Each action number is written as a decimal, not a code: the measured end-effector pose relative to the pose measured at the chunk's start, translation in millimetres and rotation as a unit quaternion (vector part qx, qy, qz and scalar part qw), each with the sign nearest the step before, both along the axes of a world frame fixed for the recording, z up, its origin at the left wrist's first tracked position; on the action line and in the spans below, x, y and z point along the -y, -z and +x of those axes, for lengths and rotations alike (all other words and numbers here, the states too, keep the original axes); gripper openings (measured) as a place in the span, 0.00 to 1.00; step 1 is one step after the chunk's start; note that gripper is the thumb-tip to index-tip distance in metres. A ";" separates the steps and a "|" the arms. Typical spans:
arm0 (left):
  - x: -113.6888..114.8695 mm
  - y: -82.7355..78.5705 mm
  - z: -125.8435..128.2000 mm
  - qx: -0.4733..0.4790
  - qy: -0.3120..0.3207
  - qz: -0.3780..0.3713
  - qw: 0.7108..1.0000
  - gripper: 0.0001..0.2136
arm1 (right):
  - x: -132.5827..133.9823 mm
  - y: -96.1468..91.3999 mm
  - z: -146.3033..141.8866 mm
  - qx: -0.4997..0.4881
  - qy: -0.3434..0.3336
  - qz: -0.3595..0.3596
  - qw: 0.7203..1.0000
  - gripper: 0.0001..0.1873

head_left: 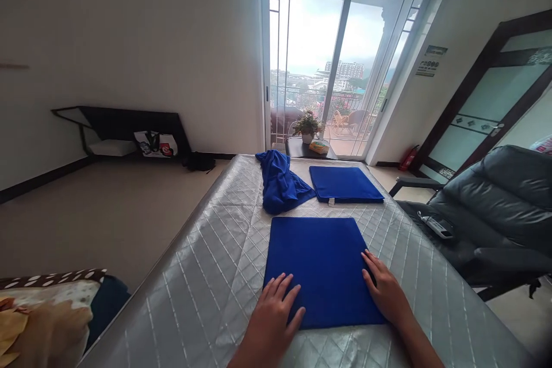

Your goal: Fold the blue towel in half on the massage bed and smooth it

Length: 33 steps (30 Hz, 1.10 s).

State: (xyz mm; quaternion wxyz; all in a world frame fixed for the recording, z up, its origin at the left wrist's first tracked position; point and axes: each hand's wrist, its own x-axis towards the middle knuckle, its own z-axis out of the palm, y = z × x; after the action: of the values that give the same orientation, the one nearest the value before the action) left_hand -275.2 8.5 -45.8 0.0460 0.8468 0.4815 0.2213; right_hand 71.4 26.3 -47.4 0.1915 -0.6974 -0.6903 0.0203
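A flat blue fabric square (321, 270), its kind unclear, lies in front of me on the silver quilted table cover (207, 276). On its near left corner rests my left hand (276, 307), fingers spread and holding nothing. My right hand (383, 282) touches the square's right edge with its fingers extended and thumb apart. Beyond it, a second blue square piece (347, 183) lies flat with a small white tag at its near edge. To the left of that one is a crumpled blue cloth (282, 184) in a loose heap.
Past the far end stands a small dark table (293, 148) with a potted plant (308, 126) and a tissue pack (319, 147). A black recliner (495, 207) is close on the right, with a power strip (435, 224) on its seat. Patterned fabric (47, 316) sits at lower left.
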 end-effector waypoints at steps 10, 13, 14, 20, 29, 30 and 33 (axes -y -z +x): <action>-18.2 -15.8 -10.0 0.014 -0.064 -0.034 0.997 0.16 | 7.5 -2.2 -9.6 0.057 0.007 0.013 0.998 0.28; -23.6 -18.5 -15.9 0.032 -0.073 -0.043 0.996 0.17 | 14.4 4.6 -7.0 0.057 -0.004 -0.023 0.998 0.31; -25.4 -19.6 -18.1 0.035 -0.072 -0.046 0.996 0.17 | 16.7 7.4 -6.0 0.057 -0.006 -0.033 0.998 0.32; -34.4 -21.5 -28.5 0.027 -0.095 -0.063 0.993 0.21 | 23.4 26.8 -5.3 0.072 -0.012 -0.031 0.997 0.35; -34.5 -19.0 -28.9 -0.008 -0.097 -0.093 0.991 0.23 | 23.4 39.9 -6.9 0.065 -0.011 -0.013 0.998 0.36; -34.1 -19.0 -28.7 -0.011 -0.092 -0.093 0.991 0.23 | 22.8 38.7 -6.9 0.070 -0.009 -0.016 0.997 0.36; -33.4 -18.2 -28.4 -0.022 -0.072 -0.092 0.993 0.23 | 20.4 32.6 -6.9 0.078 -0.008 -0.023 0.997 0.37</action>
State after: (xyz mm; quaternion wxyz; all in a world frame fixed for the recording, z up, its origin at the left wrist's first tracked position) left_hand -303.6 41.9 -27.6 0.0974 0.8067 0.5604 0.1601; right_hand 64.5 6.0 -80.0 0.1212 -0.6955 -0.7080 -0.0171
